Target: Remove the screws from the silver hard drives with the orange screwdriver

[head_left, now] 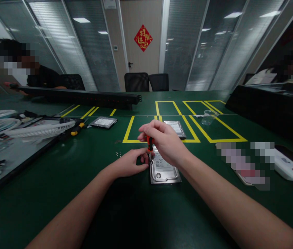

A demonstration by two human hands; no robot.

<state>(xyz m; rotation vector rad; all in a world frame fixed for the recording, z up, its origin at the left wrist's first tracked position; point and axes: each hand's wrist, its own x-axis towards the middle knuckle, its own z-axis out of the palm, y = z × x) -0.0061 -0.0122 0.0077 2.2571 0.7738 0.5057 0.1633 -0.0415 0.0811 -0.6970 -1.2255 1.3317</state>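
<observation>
Because the hard drive (163,171) lies flat below frame centre, I judge the right hand (164,138) clamps the screwdriver (150,143) upright to turn squarely, while the left hand (132,162), grip unclear, seemingly steadies the drive

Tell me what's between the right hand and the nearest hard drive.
In the head view, an orange-and-black screwdriver, held in the right hand, stands between that hand and the nearest hard drive; whether screwdriver and drive touch is unclear.
</observation>
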